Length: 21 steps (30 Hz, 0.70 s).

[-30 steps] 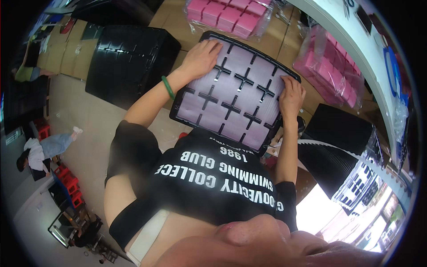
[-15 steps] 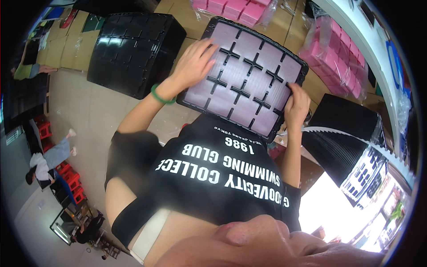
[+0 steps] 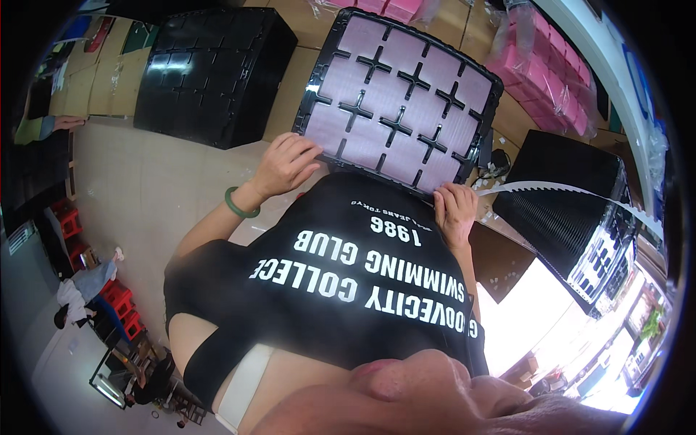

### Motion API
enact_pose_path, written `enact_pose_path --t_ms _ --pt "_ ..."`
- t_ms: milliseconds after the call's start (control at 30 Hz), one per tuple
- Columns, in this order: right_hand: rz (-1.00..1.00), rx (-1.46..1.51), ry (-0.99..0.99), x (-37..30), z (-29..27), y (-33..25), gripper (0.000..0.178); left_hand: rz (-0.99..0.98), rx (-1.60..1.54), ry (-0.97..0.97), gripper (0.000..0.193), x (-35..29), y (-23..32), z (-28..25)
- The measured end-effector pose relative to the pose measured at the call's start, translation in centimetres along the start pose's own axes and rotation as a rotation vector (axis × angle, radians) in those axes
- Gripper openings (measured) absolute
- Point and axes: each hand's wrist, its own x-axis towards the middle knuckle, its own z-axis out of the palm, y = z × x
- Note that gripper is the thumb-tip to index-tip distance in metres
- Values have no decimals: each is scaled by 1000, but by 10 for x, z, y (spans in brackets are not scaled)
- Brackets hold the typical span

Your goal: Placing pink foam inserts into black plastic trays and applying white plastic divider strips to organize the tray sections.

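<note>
In front of my body is a rectangular black plastic tray [image 3: 464, 61] with raised cross-shaped dividers. Flat mauve pieces [image 3: 362, 79] fill the spaces between the dividers. My left hand [image 3: 286, 164] is closed on the tray's near left corner, fingertips over the rim and a green bangle [image 3: 241, 203] at the wrist. At the near right corner my right hand [image 3: 455, 209] grips the edge, its fingers bent over the rim. Both thumbs are mostly hidden.
A tall black stack of trays [image 3: 203, 80] stands to the left. On the right is another ribbed black stack [image 3: 562, 196], with a white toothed strip [image 3: 540, 186] across it. Pink blocks [image 3: 544, 72] in clear plastic lie beyond, on brown cardboard [image 3: 464, 22]. Red stools [image 3: 119, 301] stand far left.
Both hands have come nearer my body, from the tray's sides to its near corners. The tray has shifted slightly away from me.
</note>
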Motion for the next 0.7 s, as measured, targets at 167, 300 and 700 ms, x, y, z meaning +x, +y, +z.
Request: enact_pose_path --t_ms 167,300,700 --pt "14 13 13 -6 -3 -1 18 -6 -7 64 38 -4 -9 2" --pt "387 37 174 19 12 3 66 -427 -55 271 53 27 1 0" --pt "689 321 280 -5 19 -2 76 -144 -89 186 18 54 44 18"
